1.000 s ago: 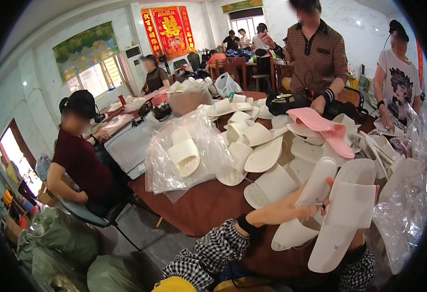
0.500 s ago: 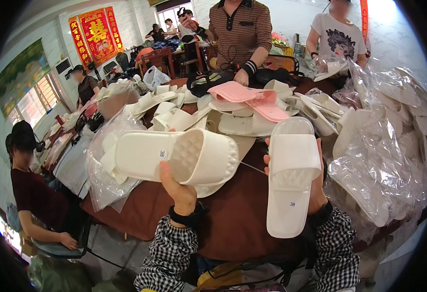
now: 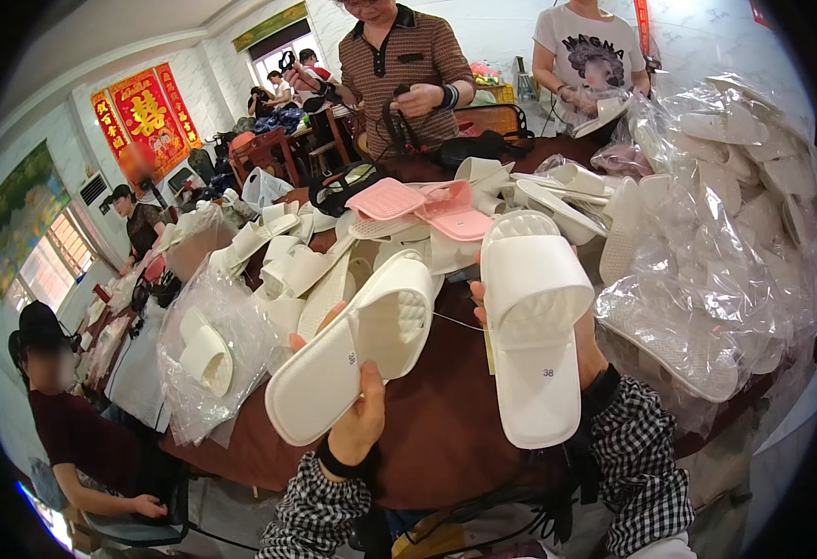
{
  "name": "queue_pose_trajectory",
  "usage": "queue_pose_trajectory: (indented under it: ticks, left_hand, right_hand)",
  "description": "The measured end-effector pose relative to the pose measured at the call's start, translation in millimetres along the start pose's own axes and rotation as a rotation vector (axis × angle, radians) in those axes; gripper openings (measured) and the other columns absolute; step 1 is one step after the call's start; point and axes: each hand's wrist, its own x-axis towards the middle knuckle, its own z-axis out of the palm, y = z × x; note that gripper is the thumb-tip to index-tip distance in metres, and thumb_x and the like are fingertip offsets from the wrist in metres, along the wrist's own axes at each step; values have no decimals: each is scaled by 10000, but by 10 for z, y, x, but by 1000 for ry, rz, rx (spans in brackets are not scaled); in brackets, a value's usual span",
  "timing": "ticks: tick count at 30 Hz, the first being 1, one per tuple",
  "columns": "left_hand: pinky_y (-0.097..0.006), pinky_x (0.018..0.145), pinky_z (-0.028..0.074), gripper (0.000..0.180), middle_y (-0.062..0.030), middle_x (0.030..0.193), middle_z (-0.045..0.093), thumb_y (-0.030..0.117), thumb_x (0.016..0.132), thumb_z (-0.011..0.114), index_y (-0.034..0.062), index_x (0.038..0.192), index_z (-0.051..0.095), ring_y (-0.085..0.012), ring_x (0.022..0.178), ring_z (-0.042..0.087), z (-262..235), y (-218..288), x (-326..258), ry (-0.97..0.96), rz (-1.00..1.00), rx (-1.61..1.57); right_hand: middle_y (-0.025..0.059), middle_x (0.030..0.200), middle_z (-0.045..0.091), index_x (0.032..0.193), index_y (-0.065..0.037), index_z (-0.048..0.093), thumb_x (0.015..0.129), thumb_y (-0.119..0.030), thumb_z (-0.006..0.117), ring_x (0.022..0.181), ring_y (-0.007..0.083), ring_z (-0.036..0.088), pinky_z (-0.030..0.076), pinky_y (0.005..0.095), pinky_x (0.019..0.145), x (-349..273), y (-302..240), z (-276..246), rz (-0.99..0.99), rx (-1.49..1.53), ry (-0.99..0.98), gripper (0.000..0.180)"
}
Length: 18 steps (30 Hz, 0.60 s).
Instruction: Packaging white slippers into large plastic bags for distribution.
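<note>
My left hand (image 3: 360, 419) grips a white slide slipper (image 3: 320, 387) near its heel, thumb on the footbed. That slipper slants, heel toward the lower left and strap toward the upper right. My right hand (image 3: 589, 343) holds a second white slipper (image 3: 537, 401) almost upright, toe up, with fingers showing at its left edge and most of the hand behind it. A thin pale line (image 3: 457, 322) spans the gap between the two slippers. Just beyond them, two pink slippers (image 3: 457, 212) lie on a pile of white slippers (image 3: 289, 270).
A brown-covered table (image 3: 436, 429) lies below my hands. At right rises a heap of white slippers in clear plastic (image 3: 707, 252); a bagged slipper (image 3: 207, 354) sits at left. Across the table, one person (image 3: 408, 70) handles a black strap, another (image 3: 590, 56) a white slipper. Someone sits at left (image 3: 78, 410).
The left slipper has swung from nearly level to a slant, its heel now lower. The right slipper tilts slightly differently. The person across has lifted a hand off the table, with a black strap.
</note>
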Motion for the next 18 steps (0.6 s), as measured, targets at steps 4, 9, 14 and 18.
queue_pose_trajectory:
  ticks: [4,9,14,18]
  left_hand:
    - [-420,1028,434,975,-222,1480,346,-21,889,592,-22,1509,-160,-293,1156,587,22,-77,-247,-174,-433,-384]
    - [-358,975,474,928,-213,1536,290,-36,816,708,25,1546,137,-274,1155,607,-240,311,-309,-463,8,-121]
    - [-368,1008,463,516,-183,1484,422,-129,855,439,19,1335,555,-313,1249,555,-667,458,-242,-842,-323,-158]
    - [-359,1017,445,384,-177,1321,581,-34,902,515,8,1274,599,-316,1209,578,-721,508,-134,-643,-174,16]
  right_hand:
    - [211,1349,541,1442,-24,409,951,-684,352,1212,399,560,464,523,1034,-13,-46,74,-40,-41,-26,825]
    - [207,1174,644,1364,-48,496,934,-718,350,971,341,684,595,445,804,-32,-55,176,-29,-285,157,809]
    - [162,1136,655,1334,-53,522,952,-675,384,934,312,687,603,422,757,-20,-68,210,19,-333,265,743]
    - [121,1093,665,1296,-43,550,964,-647,410,934,252,687,595,371,784,3,-70,177,19,-418,337,704]
